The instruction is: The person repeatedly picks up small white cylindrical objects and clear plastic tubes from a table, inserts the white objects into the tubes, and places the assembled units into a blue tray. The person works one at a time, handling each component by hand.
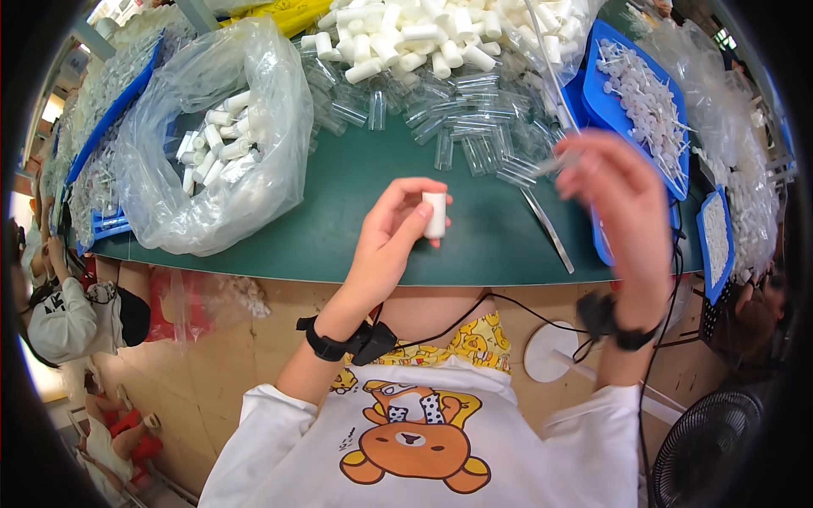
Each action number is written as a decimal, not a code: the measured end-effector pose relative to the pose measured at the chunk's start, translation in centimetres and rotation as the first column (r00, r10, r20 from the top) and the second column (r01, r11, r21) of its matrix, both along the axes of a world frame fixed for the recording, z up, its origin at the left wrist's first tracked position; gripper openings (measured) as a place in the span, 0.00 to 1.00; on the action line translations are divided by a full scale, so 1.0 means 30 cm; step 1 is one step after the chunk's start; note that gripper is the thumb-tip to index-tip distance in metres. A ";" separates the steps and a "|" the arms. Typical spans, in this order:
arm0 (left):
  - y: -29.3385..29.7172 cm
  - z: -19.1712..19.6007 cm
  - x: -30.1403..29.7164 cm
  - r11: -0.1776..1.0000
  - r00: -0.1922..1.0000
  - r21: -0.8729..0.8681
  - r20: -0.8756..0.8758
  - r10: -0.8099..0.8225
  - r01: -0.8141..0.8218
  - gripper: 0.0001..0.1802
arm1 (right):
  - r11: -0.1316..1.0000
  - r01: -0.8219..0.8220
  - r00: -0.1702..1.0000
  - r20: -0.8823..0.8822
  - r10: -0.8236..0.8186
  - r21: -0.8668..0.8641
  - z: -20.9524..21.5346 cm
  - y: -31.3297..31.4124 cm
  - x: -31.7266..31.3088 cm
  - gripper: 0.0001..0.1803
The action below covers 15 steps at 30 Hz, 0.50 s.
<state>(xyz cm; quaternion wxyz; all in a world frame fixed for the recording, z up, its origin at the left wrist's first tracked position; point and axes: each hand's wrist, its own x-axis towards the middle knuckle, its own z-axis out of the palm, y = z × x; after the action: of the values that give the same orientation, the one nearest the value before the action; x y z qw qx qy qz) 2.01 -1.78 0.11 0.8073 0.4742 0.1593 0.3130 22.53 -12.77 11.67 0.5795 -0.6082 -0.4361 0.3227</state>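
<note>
My left hand (pixel 394 224) is closed round a small white cylinder (pixel 434 215), held upright between thumb and fingers over the green table. To the right, my right hand (pixel 605 173) is smeared by motion above the clear tubes (pixel 478 157) and beside a blue tray (pixel 600 63). Its fingers look pinched, and a pale, blurred piece (pixel 555 163) sticks out from their tips; I cannot tell its kind. Metal tweezers (pixel 549 230) lie on the table just below that hand.
A clear plastic bag (pixel 279 157) of white-filled tubes stands at left. White cylinders (pixel 423 34) are heaped at the back. The blue tray holds small white stemmed pieces (pixel 644 102). A black fan (pixel 707 449) stands at lower right. Other people sit at far left.
</note>
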 end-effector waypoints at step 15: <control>-0.039 0.109 -0.128 0.950 0.986 0.310 -0.163 0.033 0.020 0.12 | 0.969 -0.232 0.934 -0.259 0.246 0.082 -0.210 -0.062 -0.198 0.17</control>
<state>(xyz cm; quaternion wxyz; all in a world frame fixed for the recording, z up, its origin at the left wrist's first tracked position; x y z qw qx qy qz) -1.82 -2.95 3.37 0.7054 0.6193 0.1763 0.2963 16.61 -14.62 5.37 0.6045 -0.4869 -0.4325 0.4588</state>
